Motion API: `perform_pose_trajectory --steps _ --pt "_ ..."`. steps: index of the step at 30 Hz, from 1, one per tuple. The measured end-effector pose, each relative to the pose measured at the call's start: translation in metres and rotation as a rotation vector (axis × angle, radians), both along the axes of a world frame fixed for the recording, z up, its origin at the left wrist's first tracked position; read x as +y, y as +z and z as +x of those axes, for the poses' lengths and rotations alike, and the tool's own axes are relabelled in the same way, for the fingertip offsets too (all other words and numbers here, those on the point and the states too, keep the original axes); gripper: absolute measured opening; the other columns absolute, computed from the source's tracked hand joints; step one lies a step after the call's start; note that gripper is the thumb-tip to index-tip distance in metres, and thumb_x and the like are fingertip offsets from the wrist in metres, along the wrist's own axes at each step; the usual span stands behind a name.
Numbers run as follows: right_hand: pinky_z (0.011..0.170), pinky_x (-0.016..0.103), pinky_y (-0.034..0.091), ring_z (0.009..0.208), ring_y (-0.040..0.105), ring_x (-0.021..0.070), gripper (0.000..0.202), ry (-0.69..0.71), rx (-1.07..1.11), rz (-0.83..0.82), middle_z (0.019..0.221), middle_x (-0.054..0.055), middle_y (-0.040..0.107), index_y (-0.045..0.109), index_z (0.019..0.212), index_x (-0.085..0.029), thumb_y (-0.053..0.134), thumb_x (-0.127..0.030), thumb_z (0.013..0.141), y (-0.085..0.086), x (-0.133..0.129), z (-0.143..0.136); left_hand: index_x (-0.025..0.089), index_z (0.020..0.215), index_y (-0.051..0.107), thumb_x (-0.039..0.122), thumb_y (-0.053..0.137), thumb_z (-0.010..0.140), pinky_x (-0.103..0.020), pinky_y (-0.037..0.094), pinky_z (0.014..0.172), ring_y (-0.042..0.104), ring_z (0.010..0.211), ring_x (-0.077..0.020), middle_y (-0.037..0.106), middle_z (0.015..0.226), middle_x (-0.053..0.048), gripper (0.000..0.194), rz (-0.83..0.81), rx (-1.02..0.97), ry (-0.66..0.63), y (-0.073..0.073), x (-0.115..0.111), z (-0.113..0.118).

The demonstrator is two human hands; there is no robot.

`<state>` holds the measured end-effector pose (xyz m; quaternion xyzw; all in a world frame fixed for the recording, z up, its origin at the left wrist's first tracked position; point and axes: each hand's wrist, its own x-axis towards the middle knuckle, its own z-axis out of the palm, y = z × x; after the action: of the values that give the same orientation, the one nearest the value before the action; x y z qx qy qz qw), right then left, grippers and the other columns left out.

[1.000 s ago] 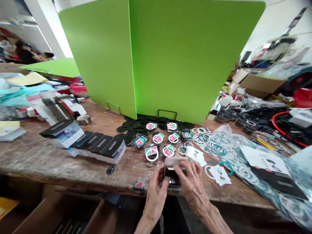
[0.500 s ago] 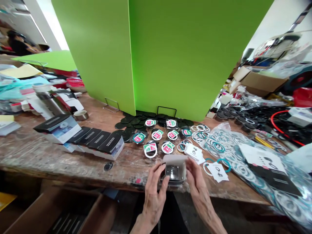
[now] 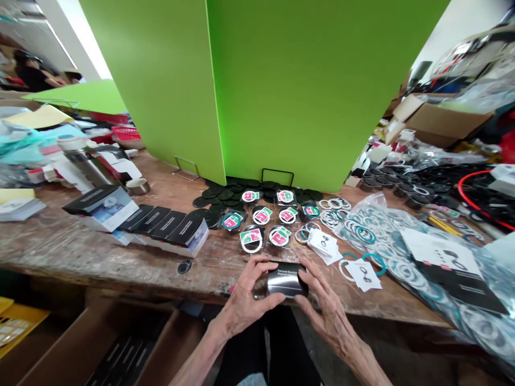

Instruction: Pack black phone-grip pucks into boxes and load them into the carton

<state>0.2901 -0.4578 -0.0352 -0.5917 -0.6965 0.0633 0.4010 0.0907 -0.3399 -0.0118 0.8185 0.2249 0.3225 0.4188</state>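
Black box (image 3: pixel 287 280) is showing low centre of frame, by the bench's near edge (bench (image 3: pixel 100 260)), & both hands are on it! L hand (image 3: pixel 246 292) is holding half-curled, fingers gripping the far-left edge, thumb bracing the near side; R hand (image 3: pixel 324 300) is mirroring that on the right end. So the box is sitting pinched btwn them, nothing else in either grip AFAICT.

Trouble? If fingers & thumbs are pushing unevenly, that card might be buckling or creasing at a corner. Edge spot isn't helping: one hand slipping & it could be dropping toward the legs (image 3: pixel 295 343), lower centre. R hand is also hovering nr the white cards (image 3: pixel 323 244), right of centre; a quick swing could be scattering them.

Hard to see: thumbs are covering part of the near side, underside's hiding, so can't tell if it's fully closed, lifted off the wood or holding anything. Fine print is mostly blurring. Some clear shiny bit (image 3: pixel 259 289) is peeking out by L thumb, no ID. Carton (image 3: pixel 179 328), lower left, is getting cut off, its dark packs (image 3: pixel 124 355) sinking into shadow. Person (image 3: pixel 30 71), upper left, is looking tiny & blurry.
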Motion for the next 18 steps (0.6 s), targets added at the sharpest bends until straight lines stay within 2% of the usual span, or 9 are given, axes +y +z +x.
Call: perform_pose_trajectory --steps 4,10,14,16,18 --pt "0.105 0.044 0.044 0.134 0.038 0.0242 0.049 0.005 -0.096 -0.006 0.143 0.012 0.036 0.037 0.142 -0.027 0.049 -0.023 0.095 0.005 0.005 -0.002 0.028 0.127 0.049 0.028 0.063 0.087 -0.043 0.037 0.111 0.041 0.132 -0.0236 0.039 0.142 -0.009 0.043 0.139 0.065 -0.016 0.000 -0.003 -0.003" --pt "0.104 0.049 0.044 0.134 0.037 0.0260 0.049 -0.064 -0.156 0.107 0.132 0.011 0.043 0.039 0.142 -0.031 0.043 -0.015 0.096 0.010 0.009 -0.009 0.027 0.118 0.059 0.022 0.056 0.091 -0.037 0.047 0.103 0.053 0.122 -0.0195 0.052 0.132 -0.007 0.027 0.229 0.035 -0.006 0.006 0.002 -0.001" --pt "0.101 0.053 0.045 0.137 0.031 0.0318 0.053 -0.054 -0.271 0.027 0.141 0.011 0.037 0.033 0.146 -0.031 0.045 -0.020 0.095 0.005 0.002 -0.009 0.027 0.123 0.059 0.020 0.053 0.092 -0.039 0.049 0.103 0.051 0.127 -0.0223 0.047 0.141 -0.009 0.032 0.295 0.031 -0.026 -0.002 0.003 -0.004" --pt "0.099 0.052 0.048 0.136 0.033 0.0328 0.056 -0.062 -0.285 -0.017 0.146 0.011 0.033 0.030 0.148 -0.032 0.045 -0.022 0.095 0.001 0.000 -0.010 0.025 0.127 0.056 0.018 0.054 0.092 -0.039 0.049 0.104 0.048 0.130 -0.0238 0.042 0.146 -0.011 0.036 0.353 -0.005 -0.038 -0.009 0.001 -0.005" --pt "0.097 0.049 0.050 0.134 0.037 0.0312 0.059 -0.085 -0.250 0.005 0.147 0.010 0.032 0.027 0.148 -0.036 0.043 -0.017 0.095 -0.003 0.001 -0.011 0.024 0.128 0.054 0.016 0.055 0.091 -0.038 0.050 0.103 0.048 0.130 -0.0237 0.042 0.147 -0.013 0.038 0.412 -0.046 -0.024 -0.015 0.000 -0.003"
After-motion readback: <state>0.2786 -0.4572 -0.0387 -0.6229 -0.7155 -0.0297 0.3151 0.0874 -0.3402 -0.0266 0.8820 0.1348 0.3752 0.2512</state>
